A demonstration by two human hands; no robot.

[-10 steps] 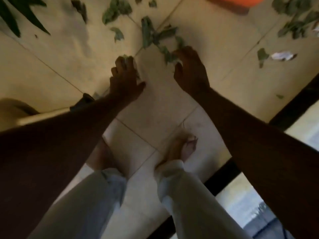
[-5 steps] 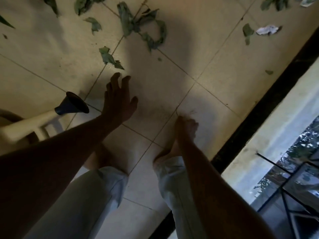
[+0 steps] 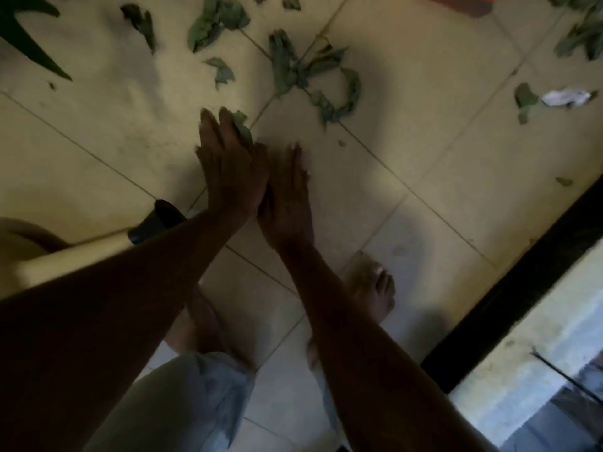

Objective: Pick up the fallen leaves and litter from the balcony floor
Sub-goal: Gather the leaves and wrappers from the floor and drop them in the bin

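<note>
Several wilted green leaves lie scattered on the beige tiled floor [image 3: 424, 102]. One small leaf [image 3: 243, 125] lies under the fingertips of my left hand [image 3: 225, 164], whose fingers are stretched out flat over it, not curled around it. My right hand [image 3: 287, 197] lies just to its right, touching it at the palm, fingers extended and holding nothing. A twisted cluster of leaves [image 3: 313, 76] sits just beyond both hands. A white scrap of litter [image 3: 566, 96] lies at the far right beside another leaf [image 3: 523, 99].
A cream chair leg with a black foot [image 3: 156, 220] stands left of my left forearm. A dark plant frond [image 3: 26, 44] reaches in at the top left. Something orange [image 3: 456, 3] sits at the top edge. A black threshold strip [image 3: 522, 272] bounds the floor on the right. My bare feet stand below the hands.
My left hand has moved forward onto the small leaf. My right hand has risen from near my foot to lie beside the left. The view has tilted back toward the leaves.
</note>
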